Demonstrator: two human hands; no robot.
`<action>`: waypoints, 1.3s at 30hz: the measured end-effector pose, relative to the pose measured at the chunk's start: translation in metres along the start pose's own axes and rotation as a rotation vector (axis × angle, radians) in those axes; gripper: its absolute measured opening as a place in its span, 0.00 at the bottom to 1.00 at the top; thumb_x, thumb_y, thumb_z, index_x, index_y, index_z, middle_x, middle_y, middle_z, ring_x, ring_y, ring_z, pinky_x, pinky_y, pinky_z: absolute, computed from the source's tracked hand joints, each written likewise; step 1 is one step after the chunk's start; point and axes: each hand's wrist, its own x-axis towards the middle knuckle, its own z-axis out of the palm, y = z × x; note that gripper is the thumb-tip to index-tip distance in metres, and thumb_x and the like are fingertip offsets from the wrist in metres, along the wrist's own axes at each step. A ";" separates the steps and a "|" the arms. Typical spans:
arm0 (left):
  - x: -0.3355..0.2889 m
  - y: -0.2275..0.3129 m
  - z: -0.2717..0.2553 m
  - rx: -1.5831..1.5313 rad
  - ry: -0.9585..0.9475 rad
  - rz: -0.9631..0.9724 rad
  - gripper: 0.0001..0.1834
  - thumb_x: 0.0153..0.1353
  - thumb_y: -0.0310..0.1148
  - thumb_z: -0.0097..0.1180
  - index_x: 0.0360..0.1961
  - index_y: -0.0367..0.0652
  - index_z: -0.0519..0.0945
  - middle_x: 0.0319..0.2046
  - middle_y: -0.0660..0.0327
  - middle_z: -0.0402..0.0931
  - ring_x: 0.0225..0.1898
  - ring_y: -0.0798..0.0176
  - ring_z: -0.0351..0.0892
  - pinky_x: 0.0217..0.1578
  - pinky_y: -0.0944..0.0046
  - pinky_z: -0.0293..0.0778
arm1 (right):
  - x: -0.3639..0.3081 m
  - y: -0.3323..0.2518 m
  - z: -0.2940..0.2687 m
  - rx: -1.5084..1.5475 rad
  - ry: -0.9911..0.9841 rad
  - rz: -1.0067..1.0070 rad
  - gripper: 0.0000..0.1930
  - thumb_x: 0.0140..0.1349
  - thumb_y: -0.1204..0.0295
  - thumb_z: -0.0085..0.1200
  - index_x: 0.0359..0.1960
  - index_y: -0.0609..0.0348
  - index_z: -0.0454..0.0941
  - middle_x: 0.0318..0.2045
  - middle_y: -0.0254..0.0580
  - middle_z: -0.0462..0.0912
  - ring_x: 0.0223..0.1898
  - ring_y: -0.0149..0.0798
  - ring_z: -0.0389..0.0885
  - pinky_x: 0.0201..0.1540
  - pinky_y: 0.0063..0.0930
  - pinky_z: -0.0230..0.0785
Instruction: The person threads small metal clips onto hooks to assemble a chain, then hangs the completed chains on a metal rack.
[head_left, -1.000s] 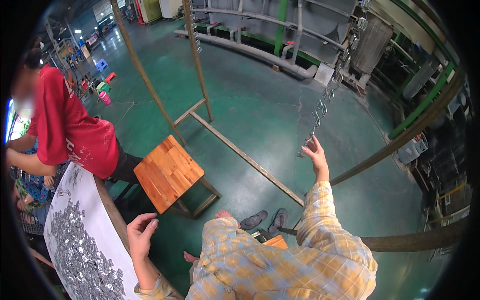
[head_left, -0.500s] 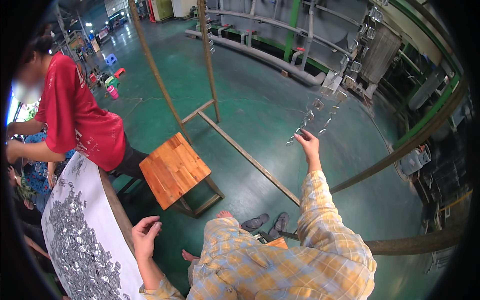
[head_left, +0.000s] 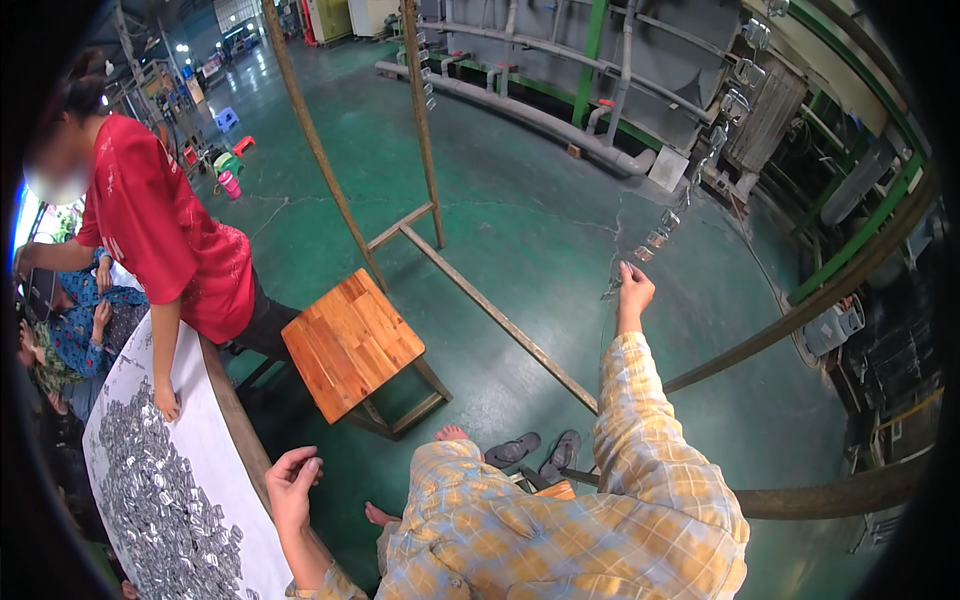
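My right hand (head_left: 635,290) is stretched out ahead, thumb and fingers pinched together at the lower end of a hanging strand of shiny metal buckle-like pieces (head_left: 657,238). The strand slants from the upper right down to my fingertips. Low on the left, my left hand (head_left: 292,487) is held up beside the table edge with fingers curled and thumb against them; whatever lies in the pinch is too small to make out. A heap of small metal pieces (head_left: 160,490) is spread over the white-covered table (head_left: 205,435) to its left.
A wooden stool (head_left: 352,345) stands ahead of my left hand. A metal frame (head_left: 500,318) crosses the floor, with uprights beyond. A person in a red shirt (head_left: 165,220) leans over the table's far end. Grey sandals (head_left: 512,450) lie near my feet.
My right hand has moved slightly right and its fingers have closed. The hanging strand has swung and now forms one slanting line. The person in red has lowered a hand to the table.
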 end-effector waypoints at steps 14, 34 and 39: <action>-0.004 0.005 0.001 -0.022 -0.003 -0.001 0.10 0.55 0.24 0.58 0.39 0.36 0.79 0.28 0.62 0.79 0.27 0.73 0.75 0.28 0.75 0.68 | -0.041 -0.020 -0.021 0.185 -0.328 0.005 0.15 0.49 0.71 0.65 0.36 0.68 0.81 0.29 0.40 0.83 0.31 0.28 0.78 0.38 0.23 0.69; -0.038 0.020 0.026 0.180 -0.084 0.223 0.09 0.54 0.24 0.58 0.36 0.33 0.79 0.31 0.63 0.77 0.32 0.71 0.76 0.34 0.71 0.73 | -0.147 -0.096 -0.041 0.287 -0.805 -0.208 0.08 0.51 0.77 0.61 0.32 0.69 0.81 0.33 0.39 0.79 0.37 0.29 0.74 0.42 0.21 0.64; -0.063 0.036 0.036 0.235 0.020 0.391 0.08 0.52 0.27 0.60 0.34 0.37 0.80 0.28 0.60 0.75 0.27 0.65 0.75 0.30 0.69 0.70 | -0.222 -0.140 -0.021 0.362 -1.266 -0.245 0.05 0.49 0.81 0.60 0.29 0.70 0.80 0.33 0.42 0.79 0.38 0.32 0.75 0.43 0.24 0.67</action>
